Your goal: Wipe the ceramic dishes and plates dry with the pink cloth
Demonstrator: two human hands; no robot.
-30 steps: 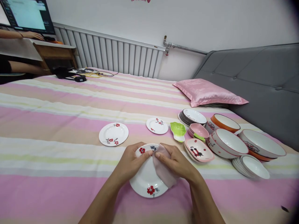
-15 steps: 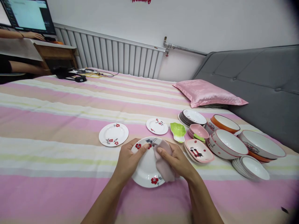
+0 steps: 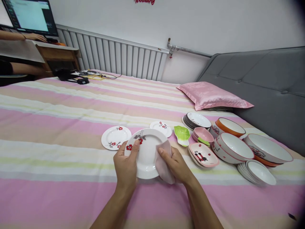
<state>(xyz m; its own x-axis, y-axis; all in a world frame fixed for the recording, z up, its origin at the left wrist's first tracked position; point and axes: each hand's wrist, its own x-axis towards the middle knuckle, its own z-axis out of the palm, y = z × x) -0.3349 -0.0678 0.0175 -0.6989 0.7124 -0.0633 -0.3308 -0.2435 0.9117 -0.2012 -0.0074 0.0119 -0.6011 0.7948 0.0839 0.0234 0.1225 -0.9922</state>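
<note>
Between my hands, tilted above the bed, is a round white plate (image 3: 147, 156) with red flowers and grey leaves. My left hand (image 3: 127, 162) grips its left rim, thumb on the upper face and fingers behind. A pale pink cloth (image 3: 164, 167) is folded over the right rim. My right hand (image 3: 176, 163) pinches cloth and rim together, its thumb pressing on the front; the fingers behind are hidden. Two similar plates lie just beyond: a larger flowered plate (image 3: 114, 137) on the left and a smaller flowered plate (image 3: 164, 127), partly covered by the held one.
On the striped bedspread (image 3: 59, 136), to the right, are a green leaf-shaped dish (image 3: 181, 135), a plate stack (image 3: 199, 119), pink bowls (image 3: 203, 133), a cat-print dish (image 3: 203, 155), several large bowls (image 3: 234, 146) and small stacked dishes (image 3: 260, 171). Behind lies a pink pillow (image 3: 212, 93). A person sits far left.
The held plate has been raised and turned anticlockwise, and it now overlaps the plates behind. My left hand has moved slightly up. The cloth stays at the right rim.
</note>
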